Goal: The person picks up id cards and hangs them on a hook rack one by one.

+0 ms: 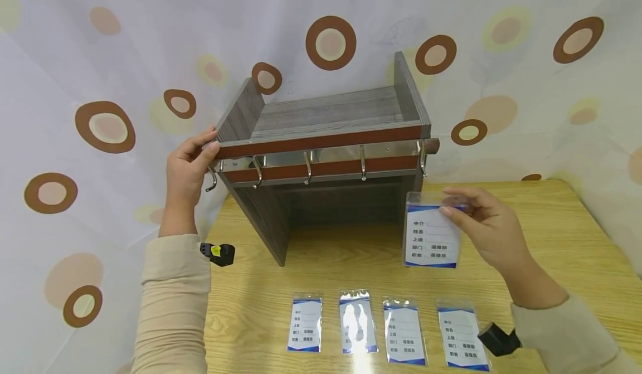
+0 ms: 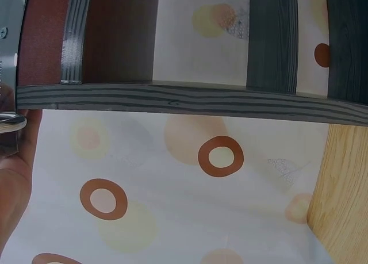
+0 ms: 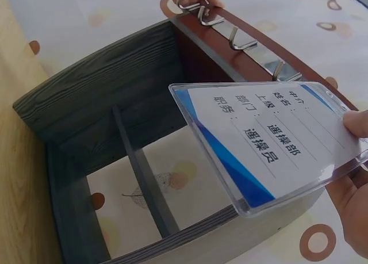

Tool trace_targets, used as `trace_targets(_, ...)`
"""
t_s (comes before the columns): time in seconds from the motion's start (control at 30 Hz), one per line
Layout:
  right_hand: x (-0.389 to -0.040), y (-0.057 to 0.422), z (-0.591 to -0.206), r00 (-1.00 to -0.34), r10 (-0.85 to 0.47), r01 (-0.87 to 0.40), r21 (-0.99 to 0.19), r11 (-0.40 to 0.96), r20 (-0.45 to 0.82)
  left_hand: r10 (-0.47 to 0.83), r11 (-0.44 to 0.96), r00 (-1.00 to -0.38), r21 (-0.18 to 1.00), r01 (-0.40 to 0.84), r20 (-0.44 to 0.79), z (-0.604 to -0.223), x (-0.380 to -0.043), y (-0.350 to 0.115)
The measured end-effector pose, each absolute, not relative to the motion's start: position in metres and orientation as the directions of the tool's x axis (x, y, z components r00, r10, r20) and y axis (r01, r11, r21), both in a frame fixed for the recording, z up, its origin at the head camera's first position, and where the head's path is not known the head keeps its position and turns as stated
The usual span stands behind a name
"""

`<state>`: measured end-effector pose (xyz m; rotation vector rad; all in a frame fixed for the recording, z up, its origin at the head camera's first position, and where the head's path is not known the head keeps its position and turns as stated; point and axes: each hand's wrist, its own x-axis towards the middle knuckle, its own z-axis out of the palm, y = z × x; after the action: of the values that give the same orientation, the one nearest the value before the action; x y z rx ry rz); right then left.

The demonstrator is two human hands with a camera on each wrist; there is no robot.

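Note:
A grey wood-grain shelf rack (image 1: 331,107) stands on the table, with a red-brown front rail and several metal hooks (image 1: 308,168). My left hand (image 1: 186,170) grips its front left corner, thumb in front; the other fingers are partly hidden. In the left wrist view only part of that hand (image 2: 14,183) shows at the left edge. My right hand (image 1: 489,226) pinches an ID badge in a clear plastic sleeve (image 1: 432,236) by its top edge. The badge hangs upright before the rack's right side, below the rightmost hook (image 1: 423,158) and apart from it.
Several more sleeved badges (image 1: 304,325) lie in a row on the wooden table (image 1: 251,307) in front of the rack, one with strong glare. Behind is a white cloth (image 1: 371,6) with brown ring prints. A dark rod end (image 1: 432,146) juts from the rack's right side.

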<state>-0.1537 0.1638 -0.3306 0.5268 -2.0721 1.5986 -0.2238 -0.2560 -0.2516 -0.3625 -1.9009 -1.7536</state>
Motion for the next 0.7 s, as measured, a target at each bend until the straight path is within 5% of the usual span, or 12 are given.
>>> trace_targets(0.43,-0.161,0.157,-0.312,-0.762,-0.079,-0.646,-0.763,0.02,0.643,-0.156,0.161,-0.831,0.843,0.513,0.535,-0.25,-0.221,-0.254)
trace_targets(0.7,-0.164,0.157,-0.305,-0.798,-0.069,-0.602,-0.797,0.047,0.599,-0.151,0.159,-0.833,0.845,0.511,0.533,-0.251,-0.22,-0.253)
